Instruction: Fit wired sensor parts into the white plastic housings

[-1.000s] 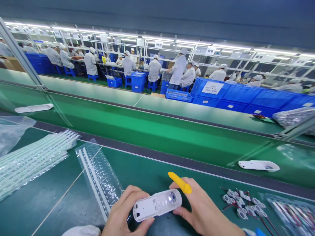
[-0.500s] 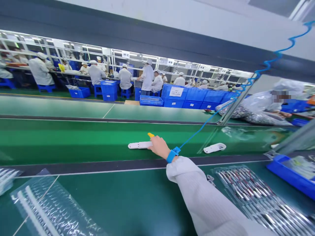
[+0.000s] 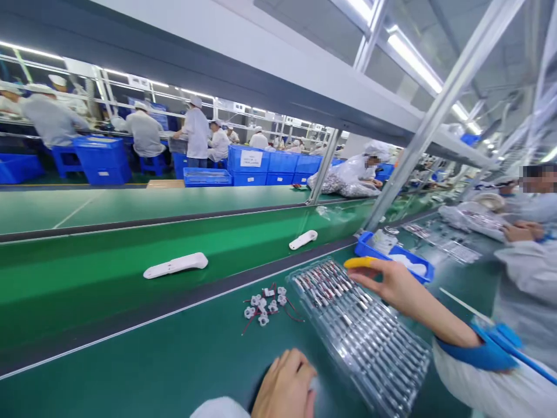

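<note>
The right hand (image 3: 394,284), fingers loosely spread and empty, hovers over the far end of the clear parts tray (image 3: 361,331). The tray's long axis runs near-right to far-left. The left hand (image 3: 285,389) rests curled at its near-left edge; whether it holds anything I cannot tell.

The person is wearing a white long-sleeved work garment with a fine ribbed weave; the right sleeve (image 3: 491,389) is ending in a gathered cuff; a blue wrist strap (image 3: 476,351) is circling the right wrist, with a blue cord (image 3: 528,363) running off it; a yellow finger cot (image 3: 360,262) is covering one finger of the right hand (image 3: 391,284); the left hand (image 3: 285,386) is showing bare above a white cuff (image 3: 220,408).
</note>
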Demonstrator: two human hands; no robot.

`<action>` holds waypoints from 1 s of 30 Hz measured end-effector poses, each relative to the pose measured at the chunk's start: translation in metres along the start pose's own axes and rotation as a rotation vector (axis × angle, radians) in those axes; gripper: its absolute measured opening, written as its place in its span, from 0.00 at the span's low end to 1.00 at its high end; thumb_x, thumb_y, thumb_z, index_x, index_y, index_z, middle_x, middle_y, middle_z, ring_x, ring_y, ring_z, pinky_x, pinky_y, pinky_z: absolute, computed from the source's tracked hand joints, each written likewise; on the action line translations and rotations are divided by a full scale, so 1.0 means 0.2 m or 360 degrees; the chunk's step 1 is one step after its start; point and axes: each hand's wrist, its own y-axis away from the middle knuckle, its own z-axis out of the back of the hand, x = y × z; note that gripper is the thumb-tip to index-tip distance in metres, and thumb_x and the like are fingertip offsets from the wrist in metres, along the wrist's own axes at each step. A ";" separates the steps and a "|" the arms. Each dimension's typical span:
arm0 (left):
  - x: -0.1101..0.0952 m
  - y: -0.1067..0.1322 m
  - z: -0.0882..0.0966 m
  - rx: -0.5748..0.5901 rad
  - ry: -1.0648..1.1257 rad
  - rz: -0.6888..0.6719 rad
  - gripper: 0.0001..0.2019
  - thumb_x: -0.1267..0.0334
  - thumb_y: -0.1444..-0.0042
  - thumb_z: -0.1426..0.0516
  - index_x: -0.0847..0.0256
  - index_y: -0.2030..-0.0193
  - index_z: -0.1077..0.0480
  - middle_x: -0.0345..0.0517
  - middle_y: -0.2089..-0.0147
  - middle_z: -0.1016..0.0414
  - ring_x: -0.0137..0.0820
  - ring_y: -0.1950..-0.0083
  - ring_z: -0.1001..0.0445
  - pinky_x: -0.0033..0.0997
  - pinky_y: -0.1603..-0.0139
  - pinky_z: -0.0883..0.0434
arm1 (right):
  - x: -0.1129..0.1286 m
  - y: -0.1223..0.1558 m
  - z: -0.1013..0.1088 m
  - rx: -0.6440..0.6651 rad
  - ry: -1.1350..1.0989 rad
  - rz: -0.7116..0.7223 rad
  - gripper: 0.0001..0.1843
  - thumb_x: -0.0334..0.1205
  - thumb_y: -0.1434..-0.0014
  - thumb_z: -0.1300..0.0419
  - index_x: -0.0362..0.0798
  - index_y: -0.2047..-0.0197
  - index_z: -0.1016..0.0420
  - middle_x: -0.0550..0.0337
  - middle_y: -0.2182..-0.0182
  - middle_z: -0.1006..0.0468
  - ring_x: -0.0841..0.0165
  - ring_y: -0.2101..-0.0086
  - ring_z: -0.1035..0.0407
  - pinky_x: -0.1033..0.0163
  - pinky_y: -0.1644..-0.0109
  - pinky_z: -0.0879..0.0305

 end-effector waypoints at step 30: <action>0.13 -0.40 0.17 -0.0253 -0.0696 -0.0049 0.15 0.80 0.46 0.54 0.64 0.61 0.31 0.51 0.62 0.31 0.41 0.61 0.34 0.41 0.62 0.38 | -0.25 0.17 -0.41 0.0077 0.0273 -0.0674 0.06 0.32 0.53 0.45 0.49 0.77 0.38 0.62 0.78 0.26 0.66 0.72 0.31 0.64 0.70 0.43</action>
